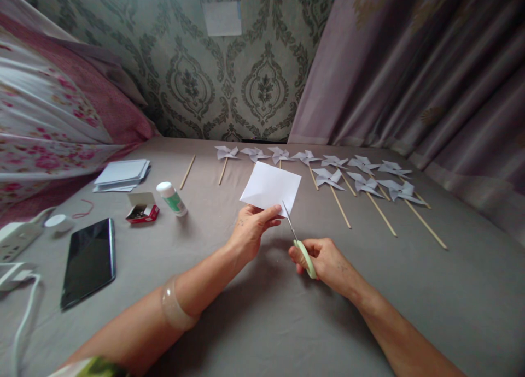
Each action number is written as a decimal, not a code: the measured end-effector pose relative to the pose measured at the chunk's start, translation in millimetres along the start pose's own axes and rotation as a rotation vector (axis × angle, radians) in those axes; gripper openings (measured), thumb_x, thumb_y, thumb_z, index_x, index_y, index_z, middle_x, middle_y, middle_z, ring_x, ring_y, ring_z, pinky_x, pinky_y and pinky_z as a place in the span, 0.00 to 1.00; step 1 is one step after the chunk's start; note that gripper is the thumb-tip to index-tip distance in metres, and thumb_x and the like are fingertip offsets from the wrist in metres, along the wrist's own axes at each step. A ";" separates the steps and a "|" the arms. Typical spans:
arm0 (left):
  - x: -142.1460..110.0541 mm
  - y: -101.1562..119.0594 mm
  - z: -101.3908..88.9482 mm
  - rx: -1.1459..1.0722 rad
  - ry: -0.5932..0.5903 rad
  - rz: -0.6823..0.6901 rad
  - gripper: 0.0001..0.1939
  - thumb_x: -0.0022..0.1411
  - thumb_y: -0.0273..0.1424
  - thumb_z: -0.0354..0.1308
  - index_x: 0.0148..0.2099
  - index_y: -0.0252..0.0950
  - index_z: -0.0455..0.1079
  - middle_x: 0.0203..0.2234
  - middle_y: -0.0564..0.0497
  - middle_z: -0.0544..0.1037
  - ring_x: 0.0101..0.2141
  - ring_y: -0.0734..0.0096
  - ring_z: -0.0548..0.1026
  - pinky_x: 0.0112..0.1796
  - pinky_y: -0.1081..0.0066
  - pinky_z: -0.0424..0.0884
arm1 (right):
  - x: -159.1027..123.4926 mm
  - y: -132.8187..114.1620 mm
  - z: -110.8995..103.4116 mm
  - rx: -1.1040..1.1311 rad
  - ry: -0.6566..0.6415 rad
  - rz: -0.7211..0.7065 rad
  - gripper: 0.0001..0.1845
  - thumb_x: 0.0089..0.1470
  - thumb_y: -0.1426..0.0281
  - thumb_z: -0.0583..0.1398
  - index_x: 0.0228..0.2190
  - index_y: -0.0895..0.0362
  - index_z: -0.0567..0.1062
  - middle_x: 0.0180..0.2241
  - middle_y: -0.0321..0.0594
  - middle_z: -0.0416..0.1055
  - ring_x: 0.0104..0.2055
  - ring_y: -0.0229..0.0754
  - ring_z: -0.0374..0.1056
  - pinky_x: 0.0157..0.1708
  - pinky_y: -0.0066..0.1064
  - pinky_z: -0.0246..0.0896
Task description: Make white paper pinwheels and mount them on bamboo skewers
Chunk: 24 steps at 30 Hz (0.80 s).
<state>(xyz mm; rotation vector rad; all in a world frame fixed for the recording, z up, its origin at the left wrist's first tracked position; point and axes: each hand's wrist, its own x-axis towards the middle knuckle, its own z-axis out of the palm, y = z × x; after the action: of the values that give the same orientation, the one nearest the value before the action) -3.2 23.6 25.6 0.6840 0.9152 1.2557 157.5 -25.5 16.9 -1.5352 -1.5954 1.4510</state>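
A square sheet of white paper (273, 183) is pinched along its lower edge by my left hand (252, 229), thumb on top and fingers beneath. My right hand (324, 259) grips a pair of scissors (304, 257) by the pale green handles. The metal blades point up and away from me and meet the sheet near its lower right corner, beside my left thumb. Whether they have cut into it I cannot tell. Beyond the sheet lie several white paper pinwheels (328, 177) on wooden sticks, spread across the back and right of the table.
To the left, a glue stick (174, 199) stands by a small red box (142, 213) of dark bits. Further left are a stack of paper (122, 175), a black phone (89, 262) and a power strip (20, 237). A loose wooden stick (187, 172) lies behind the glue.
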 end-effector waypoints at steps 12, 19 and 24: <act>0.2 0.4 -1.5 0.015 -0.011 0.008 0.13 0.41 0.30 0.70 0.31 0.31 0.75 0.28 0.48 0.79 0.26 0.75 0.75 0.30 0.75 0.70 | -2.4 -7.8 1.7 -0.090 0.061 0.033 0.27 0.44 0.47 0.60 0.16 0.58 0.68 0.15 0.33 0.64 0.17 0.31 0.54 0.20 0.26 0.49; -0.4 1.2 -0.6 0.015 -0.005 0.010 0.14 0.40 0.31 0.70 0.31 0.31 0.75 0.27 0.48 0.79 0.26 0.75 0.74 0.29 0.75 0.69 | -3.9 -11.0 1.9 -0.116 0.073 0.023 0.26 0.46 0.48 0.59 0.14 0.58 0.66 0.14 0.32 0.61 0.17 0.30 0.51 0.19 0.26 0.46; -1.3 1.7 0.2 0.017 -0.006 0.010 0.15 0.40 0.31 0.70 0.33 0.31 0.75 0.28 0.48 0.79 0.26 0.74 0.74 0.29 0.75 0.69 | -3.1 -9.9 1.7 -0.121 0.087 0.023 0.27 0.46 0.49 0.59 0.13 0.58 0.66 0.13 0.32 0.60 0.17 0.31 0.51 0.19 0.26 0.46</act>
<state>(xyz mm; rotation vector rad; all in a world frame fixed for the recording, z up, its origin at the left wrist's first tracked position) -4.0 22.7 27.3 0.7066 0.9193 1.2550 152.9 -27.0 26.2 -1.6655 -1.6447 1.3014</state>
